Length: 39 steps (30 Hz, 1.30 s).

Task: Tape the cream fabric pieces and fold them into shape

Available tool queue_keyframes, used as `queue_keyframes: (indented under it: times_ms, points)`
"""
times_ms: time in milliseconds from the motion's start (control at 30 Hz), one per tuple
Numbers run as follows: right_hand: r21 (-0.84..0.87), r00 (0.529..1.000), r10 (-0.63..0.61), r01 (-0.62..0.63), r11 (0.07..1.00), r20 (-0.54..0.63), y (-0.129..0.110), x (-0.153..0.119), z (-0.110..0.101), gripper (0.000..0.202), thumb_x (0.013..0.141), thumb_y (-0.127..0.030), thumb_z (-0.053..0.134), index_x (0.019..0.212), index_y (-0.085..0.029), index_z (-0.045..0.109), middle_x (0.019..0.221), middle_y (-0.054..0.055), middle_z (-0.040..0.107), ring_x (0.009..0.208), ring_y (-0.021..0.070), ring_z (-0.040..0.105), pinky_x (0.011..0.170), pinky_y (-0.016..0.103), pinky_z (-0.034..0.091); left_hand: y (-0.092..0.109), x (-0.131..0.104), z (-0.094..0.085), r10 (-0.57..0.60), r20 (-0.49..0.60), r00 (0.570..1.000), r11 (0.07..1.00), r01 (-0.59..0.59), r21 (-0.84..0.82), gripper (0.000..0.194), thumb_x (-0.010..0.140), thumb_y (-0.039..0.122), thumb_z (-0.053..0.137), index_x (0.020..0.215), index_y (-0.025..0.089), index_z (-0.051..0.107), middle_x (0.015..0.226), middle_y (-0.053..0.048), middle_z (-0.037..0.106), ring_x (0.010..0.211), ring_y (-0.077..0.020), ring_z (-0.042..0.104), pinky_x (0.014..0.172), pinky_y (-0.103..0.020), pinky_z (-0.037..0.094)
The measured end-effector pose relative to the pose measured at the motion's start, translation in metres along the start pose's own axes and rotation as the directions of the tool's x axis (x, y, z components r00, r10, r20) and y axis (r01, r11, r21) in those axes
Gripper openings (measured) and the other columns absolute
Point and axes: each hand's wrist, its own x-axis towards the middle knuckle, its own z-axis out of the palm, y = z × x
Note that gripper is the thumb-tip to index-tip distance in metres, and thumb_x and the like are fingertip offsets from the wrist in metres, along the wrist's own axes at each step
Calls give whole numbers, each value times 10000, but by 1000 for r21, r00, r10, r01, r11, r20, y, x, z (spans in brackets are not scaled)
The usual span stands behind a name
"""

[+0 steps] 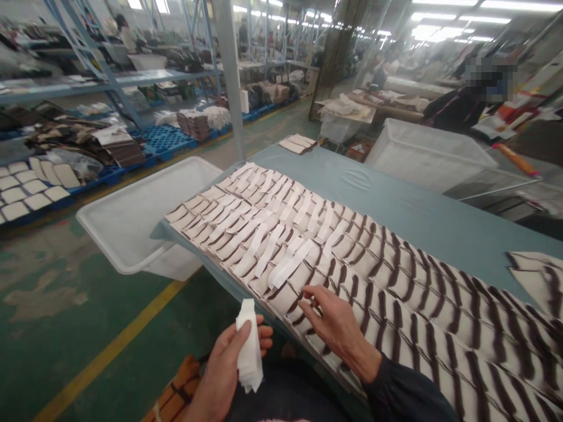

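Observation:
A stack of white paper-like strips (250, 357) is gripped in my left hand (226, 360), thumb on top, just off the table's near edge. My right hand (336, 322) hovers over or rests lightly on the fabric pieces, fingers apart and curved, with nothing visible in them. Rows of overlapping cream fabric pieces (396, 281) with dark brown edges cover the near side of the blue-green table (365, 181). Single white strips (288, 264) lie across many of the pieces at the far left part of the rows. Whether my right fingertips touch the fabric I cannot tell.
A white plastic tub (132, 205) stands left of the table, another tub (431, 152) behind it. A small fabric stack (298, 143) sits at the far corner, more pieces (539, 278) at right. Blue shelving (114, 88) and a grey post (231, 76) stand beyond. A person (461, 105) is at upper right.

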Motion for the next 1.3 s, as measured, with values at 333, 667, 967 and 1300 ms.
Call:
queue_keyframes:
  times_ms: [333,667,967,1300]
  points:
    - [189,967,-254,250,950,-4,-66,-15,-9,110,974,-210,607,1082,-231,611,960,51,709,860,200,679,741,313,543,17,-13,22,-73,323,944,897,204,-393,338,1027,323,487,1099,90,721,1042,-151,794,909,-236,756,806,-333,590]
    - [-11,908,-415,415,910,-54,-79,-20,3,154,885,-166,688,1022,-201,626,923,59,699,823,226,621,729,360,515,15,-17,26,-67,331,941,897,202,-392,460,1075,364,343,1057,80,705,1033,-166,791,999,-246,733,979,-369,524]
    - [73,932,-361,362,929,-23,-73,-30,12,169,1002,-158,524,936,-230,662,856,49,697,794,203,631,740,348,513,6,-22,29,-17,410,912,926,169,-338,426,1011,451,503,1164,94,677,1130,-158,769,1109,-291,694,1003,-414,515]
    - [433,997,48,-69,899,58,-66,-31,2,227,1009,-290,532,821,-223,640,781,17,669,724,171,628,675,287,503,-11,-22,17,34,402,915,996,-1,-84,510,854,545,729,1121,110,744,1021,-135,802,909,-255,737,774,-294,552]
